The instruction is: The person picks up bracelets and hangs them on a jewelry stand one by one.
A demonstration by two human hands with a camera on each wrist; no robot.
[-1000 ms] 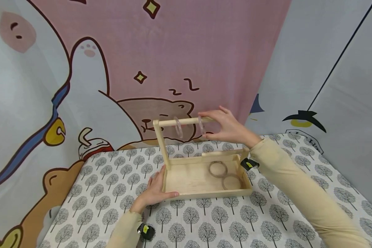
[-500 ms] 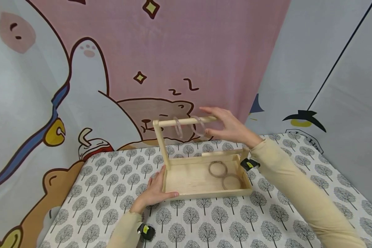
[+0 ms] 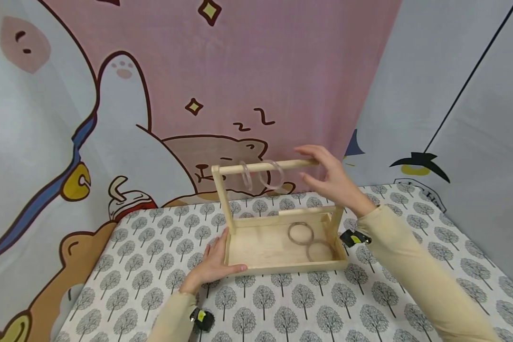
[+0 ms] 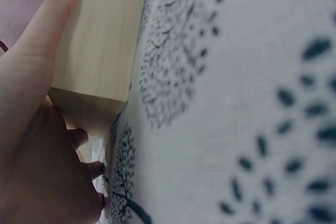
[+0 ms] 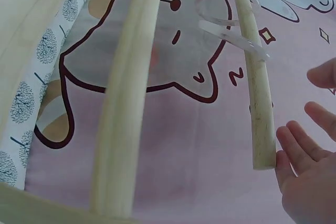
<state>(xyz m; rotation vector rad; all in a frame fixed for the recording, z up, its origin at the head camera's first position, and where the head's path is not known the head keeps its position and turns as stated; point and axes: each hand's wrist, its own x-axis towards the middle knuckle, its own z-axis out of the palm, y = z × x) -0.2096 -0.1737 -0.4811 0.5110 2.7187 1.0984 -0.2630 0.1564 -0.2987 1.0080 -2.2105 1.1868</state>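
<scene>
A pale wooden tray (image 3: 256, 244) has a tall left post carrying an upper rod (image 3: 292, 164) that runs rightward to a free end. Two translucent rings hang on that rod: a left ring (image 3: 245, 176) and a right ring (image 3: 280, 167). Two more rings, a back ring (image 3: 289, 232) and a front ring (image 3: 308, 252), lie overlapping in the tray's right part. My left hand (image 3: 213, 262) grips the tray's front left corner, thumb along the front wall. Beside the rod's free end, my right hand (image 3: 331, 178) has its fingers spread and holds nothing.
A lower rod (image 5: 126, 93) extends leftward from the short right post (image 3: 337, 221), above the tray's back edge. Tree-patterned cloth (image 3: 265, 304) covers the table. Behind it hangs a pink and white cartoon curtain (image 3: 308, 71).
My right hand has let go of the right ring and moved right along the rod to its free end. The ring swung and now faces forward more. My left hand stays put.
</scene>
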